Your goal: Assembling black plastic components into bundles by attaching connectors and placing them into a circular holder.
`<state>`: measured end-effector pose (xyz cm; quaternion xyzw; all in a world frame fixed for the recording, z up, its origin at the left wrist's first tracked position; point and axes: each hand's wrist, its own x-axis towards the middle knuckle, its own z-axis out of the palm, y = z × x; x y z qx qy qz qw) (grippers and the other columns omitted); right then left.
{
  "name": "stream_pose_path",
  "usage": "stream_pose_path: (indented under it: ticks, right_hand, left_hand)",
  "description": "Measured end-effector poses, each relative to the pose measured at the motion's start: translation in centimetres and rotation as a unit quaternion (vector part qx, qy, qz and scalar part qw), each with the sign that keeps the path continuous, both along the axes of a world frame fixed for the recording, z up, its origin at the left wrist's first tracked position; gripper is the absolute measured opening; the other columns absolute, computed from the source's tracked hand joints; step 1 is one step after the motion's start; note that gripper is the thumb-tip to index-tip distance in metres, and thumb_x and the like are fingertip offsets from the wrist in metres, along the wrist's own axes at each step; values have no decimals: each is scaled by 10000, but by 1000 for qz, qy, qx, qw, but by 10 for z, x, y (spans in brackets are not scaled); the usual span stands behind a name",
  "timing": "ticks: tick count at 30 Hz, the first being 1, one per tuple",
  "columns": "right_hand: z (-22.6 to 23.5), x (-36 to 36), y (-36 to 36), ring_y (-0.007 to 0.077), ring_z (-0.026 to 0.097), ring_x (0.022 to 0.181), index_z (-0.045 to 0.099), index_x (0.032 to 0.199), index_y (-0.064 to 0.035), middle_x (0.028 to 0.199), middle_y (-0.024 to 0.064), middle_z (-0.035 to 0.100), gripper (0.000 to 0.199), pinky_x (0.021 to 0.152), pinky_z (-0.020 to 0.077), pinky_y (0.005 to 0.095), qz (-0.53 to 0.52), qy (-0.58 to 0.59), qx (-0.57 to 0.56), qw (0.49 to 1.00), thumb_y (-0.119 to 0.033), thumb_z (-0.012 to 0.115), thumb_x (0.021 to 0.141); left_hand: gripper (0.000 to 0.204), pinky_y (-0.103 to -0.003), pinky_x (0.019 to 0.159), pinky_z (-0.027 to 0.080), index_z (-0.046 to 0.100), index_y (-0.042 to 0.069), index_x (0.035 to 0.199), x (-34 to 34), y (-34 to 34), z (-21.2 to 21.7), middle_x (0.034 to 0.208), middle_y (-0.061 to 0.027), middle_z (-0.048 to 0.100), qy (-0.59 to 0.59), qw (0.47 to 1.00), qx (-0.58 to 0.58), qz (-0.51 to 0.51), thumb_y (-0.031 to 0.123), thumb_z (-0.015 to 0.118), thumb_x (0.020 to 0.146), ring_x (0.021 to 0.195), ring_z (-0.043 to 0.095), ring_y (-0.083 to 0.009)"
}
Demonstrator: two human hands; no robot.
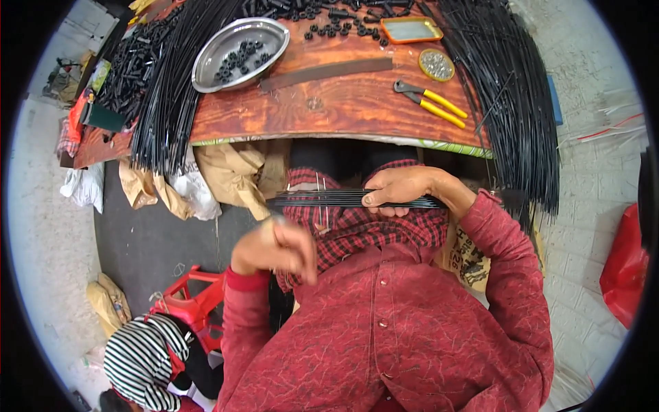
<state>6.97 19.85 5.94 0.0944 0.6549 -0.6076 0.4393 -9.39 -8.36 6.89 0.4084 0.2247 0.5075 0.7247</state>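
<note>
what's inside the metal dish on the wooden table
The metal dish on the wooden table holds a small heap of black nuts, loosely piled near its middle. The rest of its floor is bare metal. Anything beneath the heap is hidden.

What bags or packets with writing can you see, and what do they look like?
Tan sack: by the right arm, under the table, black print on it.
Green-and-yellow packet: far left table edge, small and flat.
Red bag: on the floor at right, shiny, no label showing.
</note>
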Motion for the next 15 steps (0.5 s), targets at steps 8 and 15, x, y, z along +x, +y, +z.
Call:
stream_pose_path:
  ticks: [8,15]
  right_hand:
    - [55,-33,1,95,589,618,639,979,-38,740,7,603,412,549,512,257,-76,134,12,988,-431,526,1029]
    - [105,-64,-12,77,567,568,613,933,-51,703,-12,598,319,522,480,243,-130,266,47,954,-333,499,1031]
  left_hand:
    - [502,-332,911,516,487,13,1387,69,23,-12,1170,-124,673,87,929,-219,285,265,653,986,1034,650,-200]
    - [370,-300,913,483,450,-15,1363,34,81,19,1175,-79,590,138,813,-43,564,96,523,1017,992,583,-141]
